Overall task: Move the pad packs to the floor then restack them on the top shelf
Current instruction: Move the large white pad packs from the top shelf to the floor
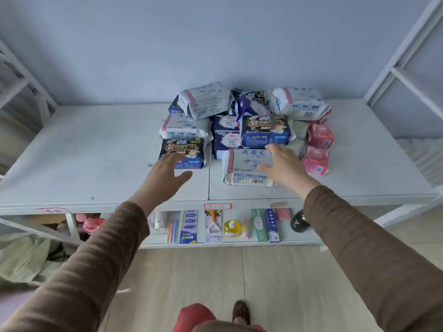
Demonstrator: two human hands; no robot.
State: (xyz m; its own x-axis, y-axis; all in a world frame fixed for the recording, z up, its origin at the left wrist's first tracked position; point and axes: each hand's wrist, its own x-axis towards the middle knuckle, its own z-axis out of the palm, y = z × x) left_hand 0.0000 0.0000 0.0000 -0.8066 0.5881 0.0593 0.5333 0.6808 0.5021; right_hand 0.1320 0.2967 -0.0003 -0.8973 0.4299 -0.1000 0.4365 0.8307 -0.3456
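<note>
Several pad packs lie heaped on the white top shelf. A dark blue pack sits at the front left and a white ABC pack at the front right. Pink packs stand stacked on the right side. Another dark blue pack lies just behind the white one. My left hand hovers with spread fingers in front of the front-left dark blue pack, holding nothing. Over the white ABC pack my right hand reaches with straight fingers, its fingertips near the dark blue pack behind.
A lower shelf holds toothbrushes, toothpaste boxes, a yellow item and a black cap. Bare tiled floor lies in front. White rack frames stand at far left and far right. A green bag lies at lower left.
</note>
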